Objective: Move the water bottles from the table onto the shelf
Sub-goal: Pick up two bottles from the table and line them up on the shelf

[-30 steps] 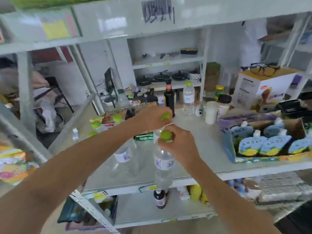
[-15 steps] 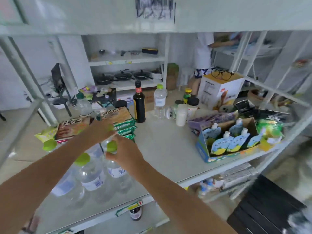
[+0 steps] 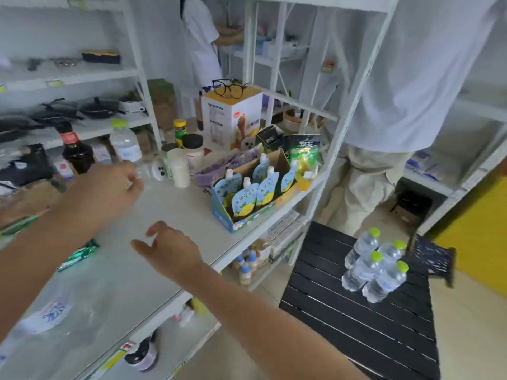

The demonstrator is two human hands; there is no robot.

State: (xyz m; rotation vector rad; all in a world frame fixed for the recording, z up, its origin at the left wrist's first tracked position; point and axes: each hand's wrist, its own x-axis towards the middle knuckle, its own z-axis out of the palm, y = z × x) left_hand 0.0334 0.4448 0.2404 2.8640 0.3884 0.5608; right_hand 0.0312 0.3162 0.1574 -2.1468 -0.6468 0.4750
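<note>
Clear plastic water bottles point(image 3: 374, 266), lime caps, upright on table point(image 3: 356, 325) | both hands' fingers apart, empty

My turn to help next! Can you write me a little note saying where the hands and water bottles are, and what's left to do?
Left hand: empty, open, over the shelf.
Right hand: empty, open, over the shelf's front part.
Done: some water bottles lie blurred at the shelf's near-left end.
Left: four green-capped water bottles stand together on the black slatted table, right of the shelf. Carry them over.
</note>
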